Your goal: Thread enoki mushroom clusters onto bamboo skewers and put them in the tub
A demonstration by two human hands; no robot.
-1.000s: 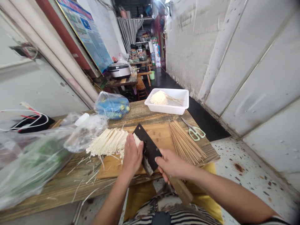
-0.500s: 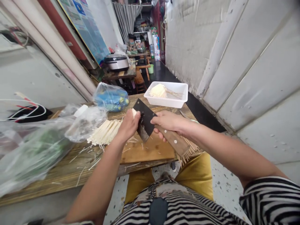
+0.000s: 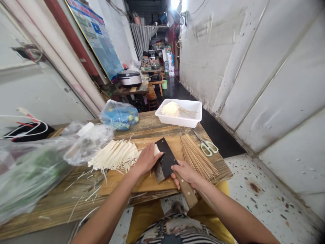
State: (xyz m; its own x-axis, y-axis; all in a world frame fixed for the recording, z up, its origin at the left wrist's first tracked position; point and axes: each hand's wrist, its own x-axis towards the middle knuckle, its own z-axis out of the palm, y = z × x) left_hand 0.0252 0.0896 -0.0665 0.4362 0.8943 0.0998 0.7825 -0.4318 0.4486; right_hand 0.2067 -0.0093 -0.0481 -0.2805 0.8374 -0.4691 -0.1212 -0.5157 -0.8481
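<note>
A heap of pale, thin strips [image 3: 114,156] lies across the wooden cutting board [image 3: 132,184]. My left hand [image 3: 147,158] is shut on a bundle of these strips, with their ends showing [image 3: 156,149] beside the blade. My right hand [image 3: 185,173] grips the wooden handle [image 3: 186,189] of a black cleaver [image 3: 165,160], whose blade stands on the board next to my left hand. A fan of bamboo skewers [image 3: 198,157] lies right of the cleaver. The blade's lower edge is hidden by my left hand and the strips.
A white plastic tray [image 3: 177,121] holds a pale bundle on skewers at the table's far end. Green-handled scissors [image 3: 207,147] lie near the right edge. Plastic bags [image 3: 33,173] crowd the left. A seated person [image 3: 145,59] and a rice cooker [image 3: 129,78] are farther back.
The cleaver has come down from a raised position onto the board, and both hands have lowered with it. The skewers are no longer covered by my right arm.
</note>
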